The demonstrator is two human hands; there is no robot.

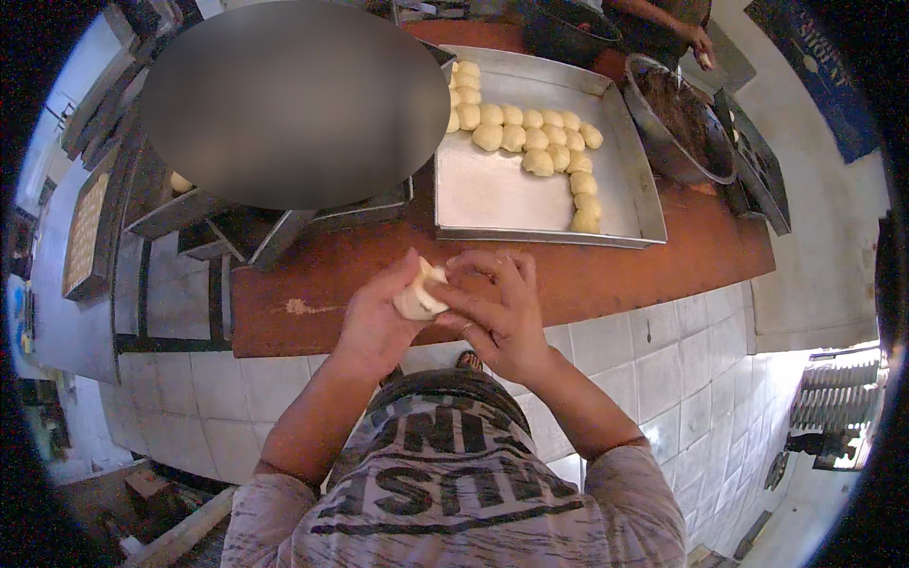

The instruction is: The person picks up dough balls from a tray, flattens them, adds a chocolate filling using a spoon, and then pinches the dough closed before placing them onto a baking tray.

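A pale, soft piece of dough (414, 303) is held up between my hands, just over the near edge of the table. My left hand (371, 317) is closed around it from the left. From the right, my right hand (502, 308) has its fingers curled, with the thumb and fingertips pressing on the dough's edge. Beyond them lies a metal tray (492, 199) with several round dough balls (537, 163) set in touching rows along its far and right parts.
The brown wooden table (312, 293) spans the middle. A large metal bowl (680, 123) with a dark brown filling stands right of the tray. Dark trays (256, 232) lie at left, partly behind a blurred patch. Another person's hand (701, 47) shows at the far right.
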